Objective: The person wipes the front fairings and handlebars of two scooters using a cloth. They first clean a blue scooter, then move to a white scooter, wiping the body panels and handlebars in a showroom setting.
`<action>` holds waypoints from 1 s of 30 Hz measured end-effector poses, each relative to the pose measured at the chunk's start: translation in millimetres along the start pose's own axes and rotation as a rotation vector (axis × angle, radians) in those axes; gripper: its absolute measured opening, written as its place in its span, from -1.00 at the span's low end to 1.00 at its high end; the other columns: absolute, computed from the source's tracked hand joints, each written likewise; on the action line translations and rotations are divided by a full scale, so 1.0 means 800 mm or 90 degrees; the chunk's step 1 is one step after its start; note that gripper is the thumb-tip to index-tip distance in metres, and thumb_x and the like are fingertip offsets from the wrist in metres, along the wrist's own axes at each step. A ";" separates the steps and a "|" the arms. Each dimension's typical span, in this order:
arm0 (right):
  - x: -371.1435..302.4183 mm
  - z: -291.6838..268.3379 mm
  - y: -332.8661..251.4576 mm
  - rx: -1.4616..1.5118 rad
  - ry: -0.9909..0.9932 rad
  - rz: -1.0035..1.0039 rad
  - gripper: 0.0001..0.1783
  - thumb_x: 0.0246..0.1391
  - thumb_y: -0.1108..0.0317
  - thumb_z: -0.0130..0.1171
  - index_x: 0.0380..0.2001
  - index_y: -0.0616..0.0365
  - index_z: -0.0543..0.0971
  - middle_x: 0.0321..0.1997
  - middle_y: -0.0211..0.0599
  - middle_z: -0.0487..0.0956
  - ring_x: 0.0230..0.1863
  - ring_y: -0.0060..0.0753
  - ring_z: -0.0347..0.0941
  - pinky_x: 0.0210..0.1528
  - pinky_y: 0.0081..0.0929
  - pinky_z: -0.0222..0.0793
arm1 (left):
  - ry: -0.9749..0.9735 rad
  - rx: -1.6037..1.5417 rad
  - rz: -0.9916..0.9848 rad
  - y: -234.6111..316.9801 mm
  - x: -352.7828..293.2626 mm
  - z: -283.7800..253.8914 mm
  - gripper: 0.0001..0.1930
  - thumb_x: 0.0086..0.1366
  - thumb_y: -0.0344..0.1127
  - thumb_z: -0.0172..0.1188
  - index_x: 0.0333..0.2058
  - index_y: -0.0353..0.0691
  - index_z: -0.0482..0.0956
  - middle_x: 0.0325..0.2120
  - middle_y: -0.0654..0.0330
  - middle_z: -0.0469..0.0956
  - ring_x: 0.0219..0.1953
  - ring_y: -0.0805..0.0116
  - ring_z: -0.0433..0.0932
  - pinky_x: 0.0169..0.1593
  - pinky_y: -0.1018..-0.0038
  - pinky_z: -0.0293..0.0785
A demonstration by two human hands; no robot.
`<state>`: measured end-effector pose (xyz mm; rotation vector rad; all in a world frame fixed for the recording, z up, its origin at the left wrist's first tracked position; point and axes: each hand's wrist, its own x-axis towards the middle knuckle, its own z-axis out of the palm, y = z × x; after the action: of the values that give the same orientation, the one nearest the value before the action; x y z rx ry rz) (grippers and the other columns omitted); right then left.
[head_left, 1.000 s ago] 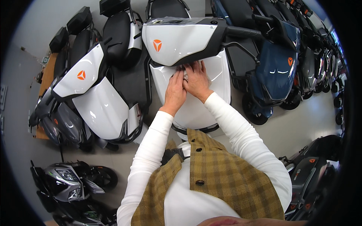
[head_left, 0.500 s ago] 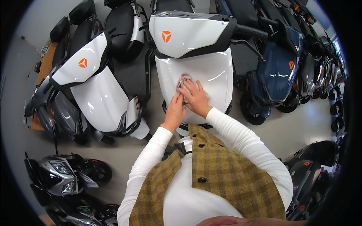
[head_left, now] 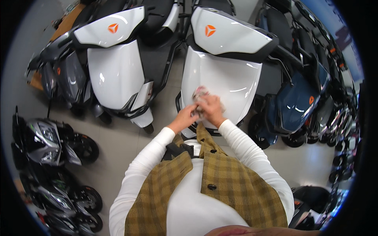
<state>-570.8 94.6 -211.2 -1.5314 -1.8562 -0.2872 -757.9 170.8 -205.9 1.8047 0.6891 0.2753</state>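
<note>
A crumpled, pale cloth with reddish patches point(head_left: 201, 92) is bunched against the lower left part of a scooter's glossy white front panel point(head_left: 230, 76). My right hand point(head_left: 212, 111) grips it from above, fingers curled into the fabric. Just to the left, my left hand point(head_left: 184, 119) has its fingers bent in at the cloth's lower edge; the fingertips are partly hidden, but they appear closed on it. Above the panel is the same scooter's white handlebar cover point(head_left: 226, 33) with an orange emblem.
Another white scooter point(head_left: 116, 76) stands on the left, and a dark blue one point(head_left: 301, 100) is close on the right. Several more line the right side. Grey and black motorcycles point(head_left: 49, 139) stand at lower left. Grey tiled floor point(head_left: 122, 143) shows between them.
The view has shifted, so the scooters sit farther right in it. My hands have drawn closer together and lower on the panel, and my right fingers, earlier spread flat, are now curled round the cloth.
</note>
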 end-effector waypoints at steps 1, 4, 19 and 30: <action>0.020 -0.007 0.010 -0.016 0.023 0.013 -0.52 -0.13 0.38 0.36 -0.04 -0.17 0.64 0.08 -0.33 0.60 0.11 -0.17 0.50 0.09 -0.09 0.25 | 0.038 -0.064 0.028 0.013 0.004 -0.007 -0.37 0.33 -0.30 0.27 0.34 -0.28 0.36 0.21 0.00 0.47 0.21 0.17 0.52 0.22 0.31 0.50; 0.079 -0.027 0.034 -0.063 0.047 0.078 -0.45 -0.19 0.48 0.36 -0.02 -0.16 0.63 0.15 -0.31 0.57 0.17 -0.12 0.47 0.14 -0.05 0.25 | 0.111 -0.153 0.056 0.050 0.012 -0.022 -0.32 0.34 -0.30 0.26 0.40 -0.21 0.30 0.31 0.07 0.40 0.33 0.21 0.41 0.28 0.30 0.46; 0.067 0.015 -0.001 -0.028 -0.037 -0.079 -0.60 -0.21 0.39 0.38 -0.19 -0.15 0.66 0.05 -0.44 0.60 0.06 -0.28 0.52 0.20 -0.02 0.26 | 0.205 -0.039 -0.027 -0.019 0.007 0.039 -0.45 0.20 -0.31 0.32 0.14 -0.38 0.42 0.03 -0.06 0.58 0.14 0.00 0.55 0.19 0.24 0.46; 0.044 0.043 -0.027 -0.003 -0.075 -0.083 -0.64 -0.20 0.41 0.38 -0.22 -0.15 0.66 -0.03 -0.42 0.63 0.00 -0.25 0.54 0.10 -0.12 0.26 | 0.138 -0.277 -0.060 -0.075 -0.055 0.004 -0.51 0.35 -0.46 0.17 0.26 -0.31 0.45 0.04 0.17 0.62 0.00 0.45 0.57 0.09 0.47 0.50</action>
<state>-605.2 135.6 -208.4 -1.4606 -2.0530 -0.2669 -810.3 155.1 -255.7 1.3366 0.7948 0.5217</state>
